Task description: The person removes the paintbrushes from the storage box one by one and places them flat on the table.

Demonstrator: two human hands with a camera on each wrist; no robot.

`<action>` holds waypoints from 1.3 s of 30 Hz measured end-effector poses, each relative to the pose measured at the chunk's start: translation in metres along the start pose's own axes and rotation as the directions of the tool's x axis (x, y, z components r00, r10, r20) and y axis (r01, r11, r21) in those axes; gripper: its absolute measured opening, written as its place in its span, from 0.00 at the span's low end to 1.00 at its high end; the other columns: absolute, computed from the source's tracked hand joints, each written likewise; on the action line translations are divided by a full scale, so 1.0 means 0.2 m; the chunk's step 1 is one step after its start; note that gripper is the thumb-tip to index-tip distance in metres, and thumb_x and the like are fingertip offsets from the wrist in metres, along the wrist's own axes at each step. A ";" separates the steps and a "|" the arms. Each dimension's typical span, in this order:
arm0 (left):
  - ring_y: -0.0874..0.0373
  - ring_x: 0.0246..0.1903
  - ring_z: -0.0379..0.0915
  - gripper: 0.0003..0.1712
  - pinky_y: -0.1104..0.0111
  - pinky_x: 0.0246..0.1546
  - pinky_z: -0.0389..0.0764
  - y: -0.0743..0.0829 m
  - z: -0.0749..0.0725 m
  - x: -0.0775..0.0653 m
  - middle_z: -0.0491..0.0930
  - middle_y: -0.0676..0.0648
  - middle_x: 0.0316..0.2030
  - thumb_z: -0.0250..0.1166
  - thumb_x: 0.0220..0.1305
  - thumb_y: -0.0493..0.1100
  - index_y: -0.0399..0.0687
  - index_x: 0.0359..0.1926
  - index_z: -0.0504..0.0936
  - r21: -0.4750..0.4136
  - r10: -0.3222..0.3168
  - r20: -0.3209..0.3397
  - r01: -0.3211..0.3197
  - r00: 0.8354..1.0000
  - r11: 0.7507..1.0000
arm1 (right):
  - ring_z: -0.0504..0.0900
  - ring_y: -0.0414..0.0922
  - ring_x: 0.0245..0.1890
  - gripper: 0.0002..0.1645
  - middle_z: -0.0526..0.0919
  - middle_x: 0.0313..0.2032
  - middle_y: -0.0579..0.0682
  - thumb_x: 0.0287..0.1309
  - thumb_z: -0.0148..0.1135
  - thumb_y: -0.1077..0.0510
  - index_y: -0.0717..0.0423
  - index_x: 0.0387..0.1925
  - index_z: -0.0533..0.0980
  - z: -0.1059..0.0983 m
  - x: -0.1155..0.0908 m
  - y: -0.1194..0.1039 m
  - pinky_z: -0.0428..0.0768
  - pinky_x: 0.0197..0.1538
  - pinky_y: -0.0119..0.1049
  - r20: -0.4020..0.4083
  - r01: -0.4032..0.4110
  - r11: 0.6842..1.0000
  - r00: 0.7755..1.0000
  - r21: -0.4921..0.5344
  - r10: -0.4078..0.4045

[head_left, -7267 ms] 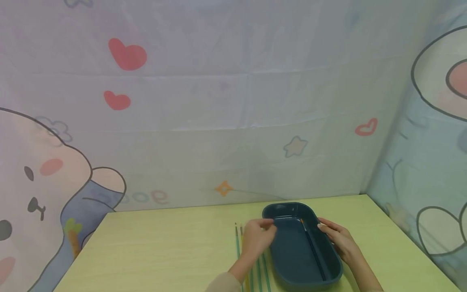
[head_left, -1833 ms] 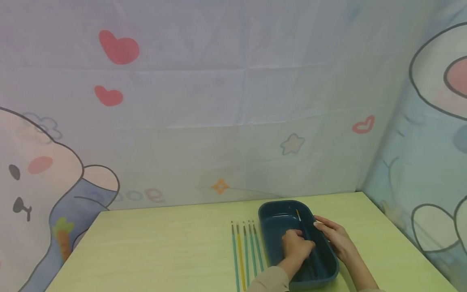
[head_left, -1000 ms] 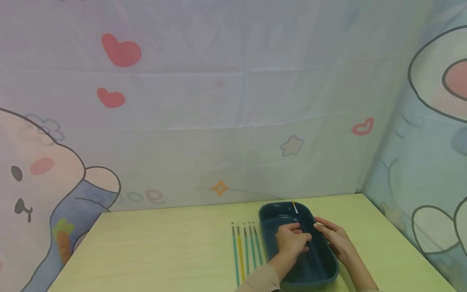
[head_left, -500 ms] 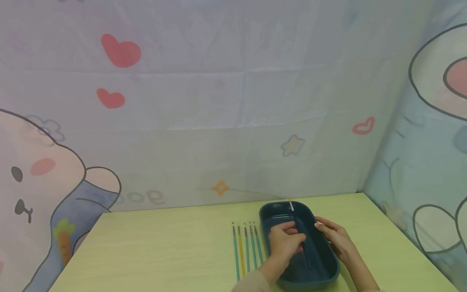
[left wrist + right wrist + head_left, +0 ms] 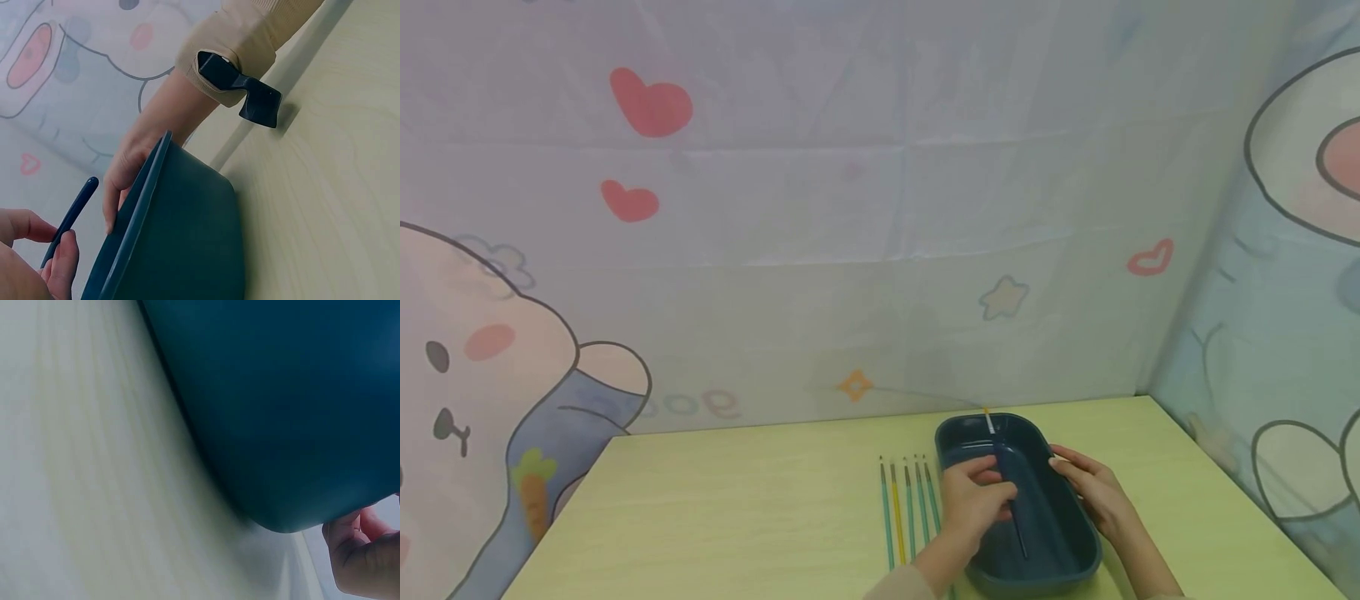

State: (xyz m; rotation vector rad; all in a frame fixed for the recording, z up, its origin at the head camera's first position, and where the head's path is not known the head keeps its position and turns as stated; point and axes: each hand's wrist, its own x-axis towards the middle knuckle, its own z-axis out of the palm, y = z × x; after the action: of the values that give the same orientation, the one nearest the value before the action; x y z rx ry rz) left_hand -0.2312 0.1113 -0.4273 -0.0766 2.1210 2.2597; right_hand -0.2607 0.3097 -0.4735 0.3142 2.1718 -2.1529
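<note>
In the head view, my left hand [image 5: 973, 500] pinches a dark blue paintbrush [image 5: 1018, 531] between thumb and fingers, over the left half of a dark blue tray [image 5: 1047, 537]. The brush's white ferrule and orange tip point away, past the tray's far rim. My right hand [image 5: 1099, 493] holds the tray's right rim, thumb on top. The left wrist view shows the brush handle [image 5: 77, 207] in my left fingers, apart from the tray wall [image 5: 194, 219]. In the right wrist view, the tray's outer side [image 5: 281, 412] hides part of my right hand [image 5: 369, 557].
Just left of the tray, several paintbrushes [image 5: 896, 508], teal ones and a yellow one, lie side by side on the pale wooden table [image 5: 737, 508], tips away. A printed cloth [image 5: 790, 217] hangs behind the table and another covers the right side.
The paintbrush lay inside the tray along its right side; my left hand has picked it up and carried it left, its tip rising past the far rim. My right hand stays on the tray.
</note>
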 end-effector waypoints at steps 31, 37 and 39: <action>0.63 0.15 0.75 0.31 0.70 0.21 0.84 -0.04 -0.27 -0.07 0.78 0.44 0.34 0.64 0.41 0.26 0.34 0.52 0.79 0.012 -0.029 -0.005 0.030 1.000 0.999 | 0.78 0.30 0.45 0.36 0.66 0.67 0.58 0.62 0.60 0.46 0.55 0.68 0.64 0.01 0.00 0.00 0.83 0.47 0.33 0.003 -0.015 0.997 1.000 -0.080 0.015; 0.64 0.14 0.73 0.31 0.72 0.19 0.82 -0.05 -0.31 -0.07 0.78 0.44 0.33 0.63 0.41 0.26 0.33 0.53 0.79 0.003 -0.024 -0.009 0.024 1.000 1.000 | 0.79 0.31 0.45 0.37 0.68 0.66 0.57 0.62 0.60 0.46 0.56 0.69 0.63 0.00 0.00 0.00 0.83 0.46 0.33 0.003 -0.016 0.997 1.000 -0.081 0.017; 0.63 0.15 0.74 0.31 0.72 0.19 0.82 -0.05 -0.32 -0.08 0.77 0.43 0.34 0.63 0.41 0.25 0.32 0.53 0.78 -0.019 -0.027 -0.011 0.027 1.000 0.999 | 0.79 0.32 0.44 0.37 0.71 0.64 0.54 0.62 0.60 0.47 0.57 0.69 0.63 0.00 0.00 0.00 0.83 0.46 0.34 -0.002 -0.016 0.997 1.000 -0.074 0.016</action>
State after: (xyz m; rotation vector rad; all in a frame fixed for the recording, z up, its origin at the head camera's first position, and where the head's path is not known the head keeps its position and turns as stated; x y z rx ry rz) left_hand -0.2145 0.0482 -0.4407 -0.1178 2.0909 2.2698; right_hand -0.2599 0.3093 -0.4728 0.3273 2.2362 -2.0584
